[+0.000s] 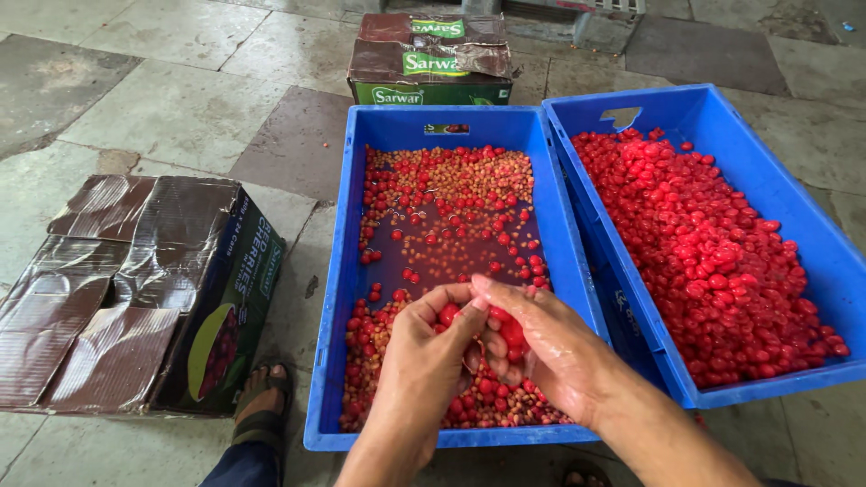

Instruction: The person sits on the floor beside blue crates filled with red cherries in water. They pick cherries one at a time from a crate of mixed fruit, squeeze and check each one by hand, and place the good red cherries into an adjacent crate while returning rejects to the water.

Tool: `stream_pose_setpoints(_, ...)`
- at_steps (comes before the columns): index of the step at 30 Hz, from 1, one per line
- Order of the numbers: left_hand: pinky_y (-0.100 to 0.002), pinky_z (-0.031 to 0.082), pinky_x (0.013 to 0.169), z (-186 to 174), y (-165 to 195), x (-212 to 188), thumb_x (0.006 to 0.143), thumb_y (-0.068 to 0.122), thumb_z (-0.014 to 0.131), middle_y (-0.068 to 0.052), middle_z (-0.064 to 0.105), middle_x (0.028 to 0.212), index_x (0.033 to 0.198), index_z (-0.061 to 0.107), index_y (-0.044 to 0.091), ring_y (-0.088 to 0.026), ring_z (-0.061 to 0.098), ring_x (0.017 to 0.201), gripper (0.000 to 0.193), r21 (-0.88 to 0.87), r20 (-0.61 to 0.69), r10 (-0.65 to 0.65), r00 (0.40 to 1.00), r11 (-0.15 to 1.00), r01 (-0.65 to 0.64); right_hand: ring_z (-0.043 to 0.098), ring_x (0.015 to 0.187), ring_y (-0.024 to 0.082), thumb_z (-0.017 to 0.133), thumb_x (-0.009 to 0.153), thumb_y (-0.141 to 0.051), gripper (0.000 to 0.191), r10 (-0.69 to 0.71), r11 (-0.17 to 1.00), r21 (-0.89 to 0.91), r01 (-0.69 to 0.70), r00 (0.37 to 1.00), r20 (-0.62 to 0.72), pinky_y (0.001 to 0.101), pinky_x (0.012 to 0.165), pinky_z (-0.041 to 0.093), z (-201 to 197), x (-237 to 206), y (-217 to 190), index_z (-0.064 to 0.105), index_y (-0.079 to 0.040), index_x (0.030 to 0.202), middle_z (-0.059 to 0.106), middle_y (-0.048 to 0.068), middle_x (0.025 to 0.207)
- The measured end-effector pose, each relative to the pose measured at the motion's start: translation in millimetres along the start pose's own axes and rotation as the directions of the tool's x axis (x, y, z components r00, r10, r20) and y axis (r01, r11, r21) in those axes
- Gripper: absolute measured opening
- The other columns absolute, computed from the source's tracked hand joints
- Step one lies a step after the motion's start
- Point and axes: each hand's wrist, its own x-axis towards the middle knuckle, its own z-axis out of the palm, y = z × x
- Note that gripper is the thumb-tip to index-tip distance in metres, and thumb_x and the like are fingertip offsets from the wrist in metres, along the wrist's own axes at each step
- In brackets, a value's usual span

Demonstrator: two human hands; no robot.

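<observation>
Fingers (451, 302) curled, seemingly pinching red cherries (505, 329).

Both hands — left hand (424, 347), right hand (541, 347) — cupped together, fingers curled.

Open water in the middle of the left blue crate (329, 298) leaves room to reach; the heaped right crate (812, 234) and taped carton (135, 289) flank it closely.

Both hands, left hand (424, 347) and right hand (541, 347), are meeting over the near end of a crate (327, 298), cherries (510, 332) cupped between them. A second crate (794, 225) is sitting just right of them. A carton (135, 293) is lying well left, another carton (430, 59) resting beyond the first crate, and a sandalled foot (263, 401) is planted left of the wrists.
</observation>
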Motion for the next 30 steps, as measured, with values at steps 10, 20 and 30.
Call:
stream_pose_setpoints(10,-0.022,0.034,0.044,-9.8,6.9,5.5,0.096,0.020,0.058,0.002,0.065,0.074,0.108,0.068,0.007,-0.006,0.051,0.055,0.020,0.028,-0.104,-0.040,0.994,0.999,0.043,0.065,0.068,0.016,0.064,0.086,-0.027,0.021,-0.029,1.000,0.013,0.027,0.993,0.115,0.0304,0.056,0.047,-1.1,-3.0,-10.5,0.070,-0.011,0.098,0.068,0.003,0.076)
stream_pose_setpoints(20,-0.024,0.030,0.035,-1.4,16.0,0.0,0.099,0.032,0.053,0.000,0.058,0.064,0.129,0.063,0.015,-0.008,0.046,0.043,0.036,-0.004,-0.053,-0.073,0.996,0.997,0.073,0.051,0.062,0.009,0.068,0.100,-0.034,0.023,-0.056,0.985,-0.152,0.081,0.986,0.157,0.0257,0.051,0.037,-2.3,-5.5,-13.6,0.066,-0.017,0.116,0.059,-0.002,0.075)
stream_pose_setpoints(30,-0.021,0.029,0.037,-11.8,7.7,4.8,0.094,0.025,0.064,0.001,0.060,0.070,0.109,0.065,0.011,-0.006,0.047,0.048,0.020,-0.158,-0.021,-0.026,0.999,0.987,0.022,0.055,0.059,0.009,0.063,0.098,-0.039,0.033,-0.170,0.939,-0.277,0.206,0.974,0.148,0.0263,0.052,0.044,9.8,-5.1,-11.3,0.063,-0.007,0.092,0.057,-0.001,0.068)
